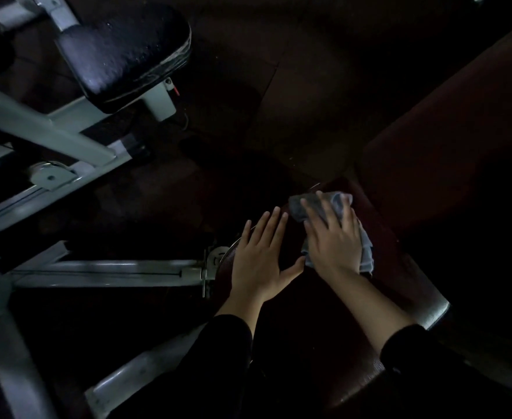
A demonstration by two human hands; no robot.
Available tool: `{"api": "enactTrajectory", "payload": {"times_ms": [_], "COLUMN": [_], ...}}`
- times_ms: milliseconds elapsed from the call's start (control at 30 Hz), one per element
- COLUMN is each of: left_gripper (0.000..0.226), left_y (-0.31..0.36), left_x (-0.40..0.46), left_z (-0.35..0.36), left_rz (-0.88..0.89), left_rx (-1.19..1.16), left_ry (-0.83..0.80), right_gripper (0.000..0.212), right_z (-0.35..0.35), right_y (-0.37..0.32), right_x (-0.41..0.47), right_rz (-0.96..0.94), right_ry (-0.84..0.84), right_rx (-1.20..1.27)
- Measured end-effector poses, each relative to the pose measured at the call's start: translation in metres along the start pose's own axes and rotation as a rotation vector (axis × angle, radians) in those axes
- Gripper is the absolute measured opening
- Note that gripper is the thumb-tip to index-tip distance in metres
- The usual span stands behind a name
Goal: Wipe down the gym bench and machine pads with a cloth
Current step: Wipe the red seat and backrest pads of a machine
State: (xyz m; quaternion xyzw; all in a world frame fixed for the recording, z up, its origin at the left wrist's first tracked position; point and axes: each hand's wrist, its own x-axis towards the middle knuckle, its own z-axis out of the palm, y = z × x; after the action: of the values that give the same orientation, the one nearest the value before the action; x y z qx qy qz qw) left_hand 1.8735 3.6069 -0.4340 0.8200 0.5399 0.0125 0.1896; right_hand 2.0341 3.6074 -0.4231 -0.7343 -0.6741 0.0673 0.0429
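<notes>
Here my right hand (334, 237) lies flat on the grey cloth (336, 204), fingers spread straight, pressing it onto the dark red bench pad (399, 267) near its far end. My left hand (260, 258) rests palm-down on the same pad just beside the cloth, fingers straight, thumb reaching toward my right wrist. Both sleeves are black. To the left stand a grey machine frame (67, 134) and 1 black seat pad (121, 52).
</notes>
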Motion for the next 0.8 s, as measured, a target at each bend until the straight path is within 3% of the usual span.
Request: {"api": "enactTrajectory", "payload": {"times_ms": [133,267,433,533,700,800], "left_gripper": [0.086,0.085,0.085,0.085,0.082,0.082], "left_y": [-0.001,-0.002,-0.001,-0.001,-0.002,-0.002], "left_x": [0.0,-0.002,-0.001,-0.001,0.0,-0.001], "left_z": [0.001,0.0,0.001,0.001,0.0,0.0], "left_rz": [0.008,0.018,0.009,0.004,0.011,0.017], "left_rx": [0.015,0.006,0.002,-0.021,0.011,0.009], "left_ry": [-0.006,-0.008,0.0,0.005,-0.023,-0.023], "right_gripper": [0.05,0.054,0.05,0.048,0.047,0.041], "right_z": [-0.004,-0.007,-0.005,0.0,-0.002,-0.007], "right_y": [0.001,0.017,0.013,-0.003,0.001,0.016], "right_x": [0.049,0.063,0.013,-0.001,0.053,0.073], "right_rz": [-0.106,0.04,0.15,0.102,-0.077,-0.016], "right_ry": [-0.109,-0.052,0.04,0.02,-0.08,-0.099], "right_rx": [-0.004,0.006,0.059,0.01,-0.007,0.025]}}
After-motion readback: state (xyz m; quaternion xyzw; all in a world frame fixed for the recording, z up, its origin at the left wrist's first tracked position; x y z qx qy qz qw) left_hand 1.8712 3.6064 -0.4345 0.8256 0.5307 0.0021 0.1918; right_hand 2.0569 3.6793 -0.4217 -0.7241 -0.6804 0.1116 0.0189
